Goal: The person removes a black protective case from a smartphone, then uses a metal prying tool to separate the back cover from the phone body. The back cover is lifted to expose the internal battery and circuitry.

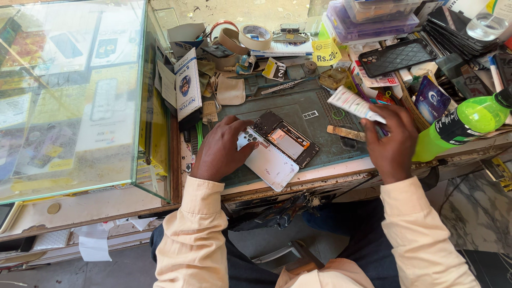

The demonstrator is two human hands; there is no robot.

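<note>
A big glass case [69, 96] stands at the left, smooth and shiny, with flat printed boxes showing through it. Next to it is the table [320, 173], worn along its front edge and crowded with small stuff. On the table lies a dark green mat [314, 133], flat and rubbery, with little square pockets near its top.

At the right a bright green plastic bottle [464, 125] lies tipped on its side, round and smooth, with a dark label. Above it sits a black phone cover [397, 56] with a bumpy diamond pattern. A roll of tan tape [256, 36] sits at the back, round like a ring.

On the mat lies the opened phone [285, 140], a dark flat rectangle with an orange and silver part showing inside. Its white back cover [269, 160], smooth and thin, lies partly under it and sticks out toward the table edge.

The left hand [224, 149] is curled, with its fingers pressing on the top corner of the white back cover. The right hand [392, 141] is closed around a small white tube [354, 104], soft and squeezed flat. A thin flat wooden stick [346, 133] lies on the mat just beside that hand.
</note>
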